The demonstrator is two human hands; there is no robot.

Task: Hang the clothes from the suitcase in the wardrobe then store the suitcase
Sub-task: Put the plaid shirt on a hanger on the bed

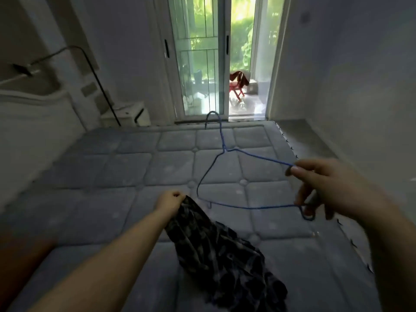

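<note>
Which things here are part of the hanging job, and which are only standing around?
Job: blue wire hanger in right hand; dark patterned garment in left hand.
Around: grey quilted mattress; red chair outside; white box.

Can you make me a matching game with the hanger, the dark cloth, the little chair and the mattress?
Things:
1. wire hanger
2. patterned garment
3. folding chair
4. mattress

Matches:
A. outside the glass door
B. held in the left hand
C. held in the right hand
D. under both arms, bare of sheets

Pairs: 1-C, 2-B, 3-A, 4-D
</note>
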